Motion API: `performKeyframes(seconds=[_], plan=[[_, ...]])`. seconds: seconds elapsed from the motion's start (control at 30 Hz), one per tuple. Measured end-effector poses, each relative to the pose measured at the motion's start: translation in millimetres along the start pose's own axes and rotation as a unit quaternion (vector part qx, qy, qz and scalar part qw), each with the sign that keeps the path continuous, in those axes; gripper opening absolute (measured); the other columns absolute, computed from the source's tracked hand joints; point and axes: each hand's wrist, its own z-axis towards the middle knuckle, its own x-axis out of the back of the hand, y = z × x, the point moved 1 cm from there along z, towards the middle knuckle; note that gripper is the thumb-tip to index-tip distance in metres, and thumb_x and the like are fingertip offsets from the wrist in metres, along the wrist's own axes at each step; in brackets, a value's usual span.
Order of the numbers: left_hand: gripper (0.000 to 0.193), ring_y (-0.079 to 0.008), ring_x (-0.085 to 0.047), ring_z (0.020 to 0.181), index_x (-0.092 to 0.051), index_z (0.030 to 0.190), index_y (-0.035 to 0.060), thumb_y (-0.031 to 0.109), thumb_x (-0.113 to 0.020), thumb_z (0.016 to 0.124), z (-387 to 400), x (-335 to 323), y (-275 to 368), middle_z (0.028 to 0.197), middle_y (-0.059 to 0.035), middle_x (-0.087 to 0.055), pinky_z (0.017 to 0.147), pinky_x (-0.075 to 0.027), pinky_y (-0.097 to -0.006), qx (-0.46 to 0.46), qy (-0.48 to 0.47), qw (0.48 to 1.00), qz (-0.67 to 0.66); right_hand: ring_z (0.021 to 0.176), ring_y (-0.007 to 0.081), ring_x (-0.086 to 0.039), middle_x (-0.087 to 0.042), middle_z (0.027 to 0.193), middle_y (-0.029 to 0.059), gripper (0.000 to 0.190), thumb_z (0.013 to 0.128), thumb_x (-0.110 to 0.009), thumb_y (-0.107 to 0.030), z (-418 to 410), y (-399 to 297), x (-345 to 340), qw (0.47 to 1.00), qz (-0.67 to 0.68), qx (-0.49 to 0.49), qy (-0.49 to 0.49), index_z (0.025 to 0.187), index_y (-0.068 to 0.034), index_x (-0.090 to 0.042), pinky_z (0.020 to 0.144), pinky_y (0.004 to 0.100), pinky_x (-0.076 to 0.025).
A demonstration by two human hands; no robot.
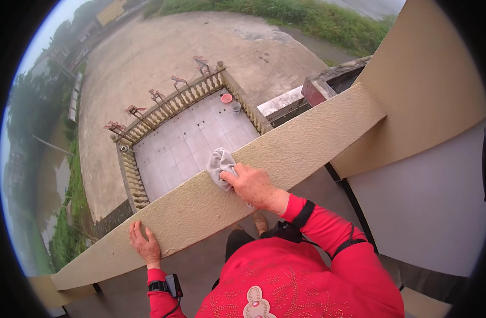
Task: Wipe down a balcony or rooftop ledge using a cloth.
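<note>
Across my front runs a cream, rough-textured parapet wall [306, 131] with a broad flat top. My right hand [255, 187] grips a crumpled grey-white cloth [220, 167] and presses it on the parapet top near the outer edge. Part of the cloth is hidden under my fingers. Further left, my left hand [145, 240] rests on the parapet near its inner side, fingers spread, holding nothing.
Beyond the parapet there is a drop to a tiled terrace [187, 147] with a baluster railing [179, 95], a red basin [226, 98] and a grey bucket [236, 107]. A cream wall [426, 87] rises at right. Straps and small devices are on both my forearms.
</note>
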Motion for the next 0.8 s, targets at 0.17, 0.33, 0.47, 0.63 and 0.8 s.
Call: performKeyframes(seconds=[0.17, 0.33, 0.47, 0.63, 0.8], plan=[[0.038, -0.0324, -0.045, 0.127, -0.054, 0.126, 0.0061, 0.018, -0.055, 0.089, -1.7, 0.0, -6.9, 0.134, -0.0146, -0.050, 0.104, -0.034, -0.0444, -0.005, 0.006, 1.000, -0.017, 0.077, 0.0329, -0.065, -0.057, 0.087, 0.0141, 0.015, 0.086, -0.056, -0.014, -7.3, 71.8, 40.5, 0.982, -0.138, -0.123, -0.036, 0.101, -0.013, -0.056, 0.062, 0.0439, -0.053], [0.039, -0.0321, -0.045, 0.127, -0.054, 0.125, 0.0059, 0.017, -0.056, 0.088, -1.1, 5.8, 0.9, 0.134, -0.0144, -0.050, 0.104, -0.034, -0.0442, 0.004, 0.000, 1.000, -0.015, 0.075, 0.0312, -0.065, -0.058, 0.087, 0.0137, 0.017, 0.085, -0.057, -0.014, -20.4, 96.4, 55.0, 0.948, -0.208, -0.239, 0.023, 0.101, -0.014, -0.058, 0.058, 0.0418, -0.053], [0.039, -0.0319, -0.044, 0.127, -0.054, 0.125, 0.0060, 0.017, -0.057, 0.088, -0.3, 6.3, 2.7, 0.133, -0.0145, -0.050, 0.104, -0.033, -0.0444, -0.003, 0.002, 1.000, 0.000, 0.074, 0.0314, -0.064, -0.057, 0.086, 0.0136, 0.017, 0.082, -0.056, -0.011, -6.8, 24.5, 17.3, 0.991, -0.119, -0.066, -0.006, 0.099, -0.012, -0.059, 0.058, 0.0411, -0.053], [0.038, -0.0324, -0.044, 0.127, -0.054, 0.125, 0.0052, 0.017, -0.056, 0.088, -0.4, 1.3, -0.1, 0.133, -0.0150, -0.050, 0.105, -0.033, -0.0447, -0.004, 0.001, 1.000, -0.011, 0.076, 0.0284, -0.064, -0.055, 0.085, 0.0111, 0.024, 0.082, -0.059, -0.013, -19.5, -9.1, 7.2, 0.997, 0.011, 0.040, -0.065, 0.106, -0.017, -0.061, 0.057, 0.0409, -0.052], [0.039, -0.0329, -0.045, 0.127, -0.054, 0.125, 0.0036, 0.017, -0.056, 0.089, 0.6, 4.3, -2.7, 0.134, -0.0150, -0.050, 0.106, -0.033, -0.0454, -0.002, -0.003, 0.999, -0.037, 0.073, 0.0310, -0.065, -0.056, 0.088, 0.0138, 0.021, 0.085, -0.057, -0.015, -42.6, 75.5, 48.4, 0.987, -0.121, -0.106, -0.023, 0.106, -0.018, -0.058, 0.056, 0.0427, -0.052]])
